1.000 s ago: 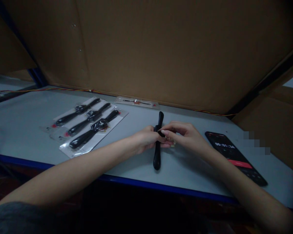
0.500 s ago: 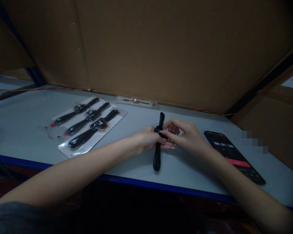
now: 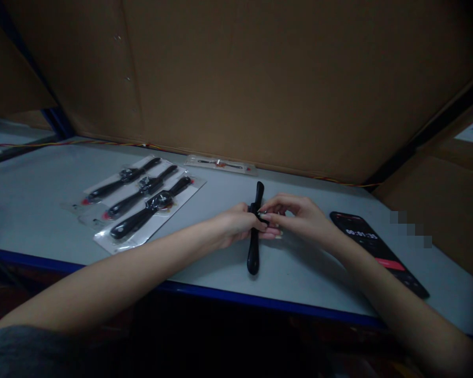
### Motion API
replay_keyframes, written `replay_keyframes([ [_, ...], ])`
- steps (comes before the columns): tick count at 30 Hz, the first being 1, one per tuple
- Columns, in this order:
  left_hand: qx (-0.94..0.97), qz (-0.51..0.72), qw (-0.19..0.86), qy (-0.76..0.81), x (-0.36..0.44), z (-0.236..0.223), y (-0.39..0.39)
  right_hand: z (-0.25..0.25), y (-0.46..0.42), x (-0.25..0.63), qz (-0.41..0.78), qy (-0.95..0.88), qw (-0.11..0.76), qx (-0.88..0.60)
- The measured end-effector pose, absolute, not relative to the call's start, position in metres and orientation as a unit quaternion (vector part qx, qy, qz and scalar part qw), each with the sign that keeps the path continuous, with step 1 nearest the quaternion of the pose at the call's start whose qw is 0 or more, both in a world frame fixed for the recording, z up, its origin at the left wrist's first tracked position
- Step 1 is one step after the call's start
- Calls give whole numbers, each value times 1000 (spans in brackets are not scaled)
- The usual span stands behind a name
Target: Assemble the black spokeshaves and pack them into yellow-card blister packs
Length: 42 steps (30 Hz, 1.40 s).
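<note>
A black two-handled tool (image 3: 253, 257) with a thick middle and rounded ends is held over the table, its length running away from me. My left hand (image 3: 240, 224) is closed around its middle, thumb on top and fingers beneath. From the right, my right hand (image 3: 294, 214) pinches thumb and forefinger together at that same middle part. Whatever small piece lies between those fingertips is too dark and small to make out. To the left, several similar black tools (image 3: 134, 223) lie in clear plastic packs on white backing cards.
A phone (image 3: 372, 247) with a running timer lies at the right, beside my right forearm. A slim packet (image 3: 220, 165) rests by the cardboard wall (image 3: 236, 79) at the back. Thin wires (image 3: 102, 143) run along that wall's foot. The table's blue front edge (image 3: 236, 297) is near me.
My right fingertips have shifted slightly at the tool's middle, thumb and forefinger now closer together. The tool's far end has tipped a little left. My left hand keeps its hold.
</note>
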<state>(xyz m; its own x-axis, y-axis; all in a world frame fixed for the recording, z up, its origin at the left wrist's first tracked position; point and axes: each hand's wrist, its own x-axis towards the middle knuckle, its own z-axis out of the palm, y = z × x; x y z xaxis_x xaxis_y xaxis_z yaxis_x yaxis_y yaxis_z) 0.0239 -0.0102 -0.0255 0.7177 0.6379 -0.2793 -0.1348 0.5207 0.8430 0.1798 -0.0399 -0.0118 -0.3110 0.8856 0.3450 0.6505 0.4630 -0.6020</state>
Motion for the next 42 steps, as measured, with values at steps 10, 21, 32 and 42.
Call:
replay_keyframes([
  [10, 449, 245, 806, 299, 23, -23, -15, -18, -44, 167, 128, -798, 323, -493],
  [21, 448, 232, 807, 308, 21, -21, -10, -8, -42, 176, 248, -769, 311, -501],
  [32, 463, 239, 802, 292, 23, -25, -12, -12, -45, 168, 55, -805, 255, -532],
  [42, 448, 224, 810, 306, 20, -23, -11, -11, -42, 178, 39, -863, 281, -419],
])
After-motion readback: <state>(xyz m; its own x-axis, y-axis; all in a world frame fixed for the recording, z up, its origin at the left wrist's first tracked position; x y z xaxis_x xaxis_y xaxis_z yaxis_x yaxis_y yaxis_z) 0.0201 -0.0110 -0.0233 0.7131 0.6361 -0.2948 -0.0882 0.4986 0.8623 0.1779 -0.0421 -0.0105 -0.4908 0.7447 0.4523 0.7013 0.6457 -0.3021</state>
